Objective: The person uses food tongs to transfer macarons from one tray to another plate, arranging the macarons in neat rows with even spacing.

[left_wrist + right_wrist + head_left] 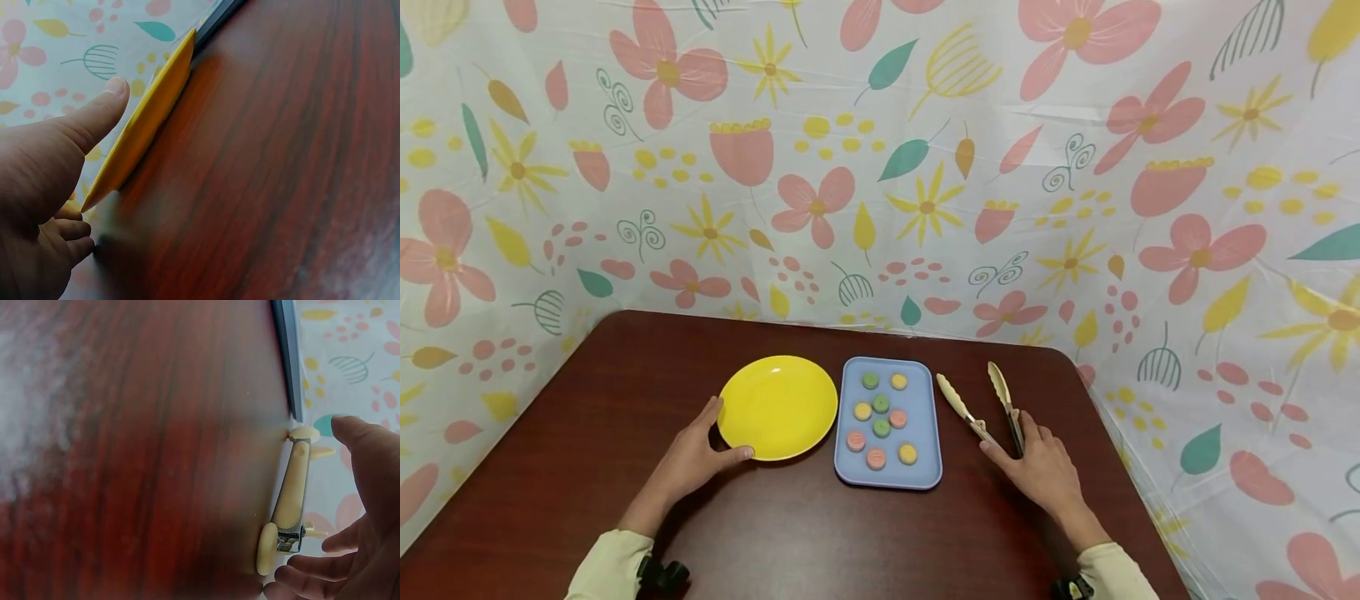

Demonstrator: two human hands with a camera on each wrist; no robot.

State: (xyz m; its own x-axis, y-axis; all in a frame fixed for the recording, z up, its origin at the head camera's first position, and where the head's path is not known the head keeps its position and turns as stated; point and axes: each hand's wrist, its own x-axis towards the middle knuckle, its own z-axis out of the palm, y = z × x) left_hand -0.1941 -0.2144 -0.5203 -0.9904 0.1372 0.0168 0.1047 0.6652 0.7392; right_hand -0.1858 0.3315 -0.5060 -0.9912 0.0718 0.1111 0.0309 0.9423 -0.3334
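Note:
My left hand (696, 454) is at the near left rim of a round yellow plate (777, 408). Its thumb and fingers are spread along the edge, and the left wrist view shows the thumb extended beside the plate (140, 128). Firm contact is hard to judge. To the right, my right hand (1045, 467) hovers over or rests by the hinge end of cream-tipped metal tongs (957, 398), partly covering them. In the right wrist view the thumb stands away from the tongs (292, 487), with the fingers near one end. The tongs' arms are spread apart.
Between plate and tongs lies a blue rectangular tray (853, 471) bearing several small round pieces, such as a green one (881, 403), a pink one (876, 458) and a yellow one (907, 454). A floral-printed sheet (880, 167) hangs behind the dark wooden table (820, 542).

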